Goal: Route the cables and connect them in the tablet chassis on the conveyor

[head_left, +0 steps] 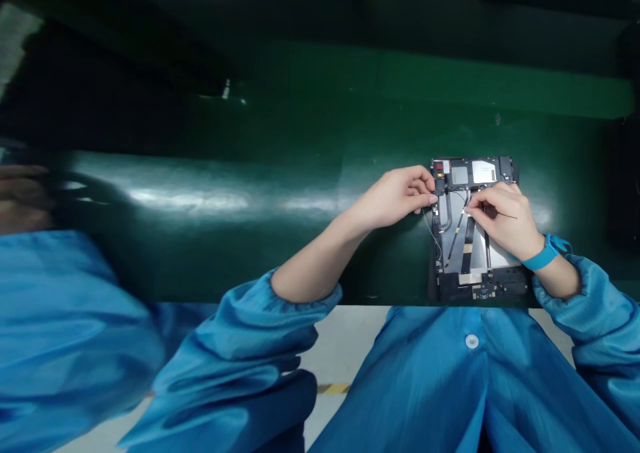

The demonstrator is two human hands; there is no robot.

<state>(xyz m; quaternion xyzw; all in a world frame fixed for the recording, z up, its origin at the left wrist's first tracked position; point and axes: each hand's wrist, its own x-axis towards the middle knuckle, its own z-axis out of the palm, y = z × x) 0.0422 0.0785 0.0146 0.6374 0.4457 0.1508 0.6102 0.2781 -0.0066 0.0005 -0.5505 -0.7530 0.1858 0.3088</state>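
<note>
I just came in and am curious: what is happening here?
A person in a blue smock works on an opened flat black electronic device lying on the glossy green surface. The left hand touches its upper left corner. The right hand holds a thin dark wire over its middle.

glossy green belt (200, 200), shiny blue cloth sleeves (280, 333)

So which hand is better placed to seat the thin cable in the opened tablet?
Probably the right hand: it pinches the thin cable over the middle of the tablet. The left hand rests at the upper left corner, likely steadying it.
</note>
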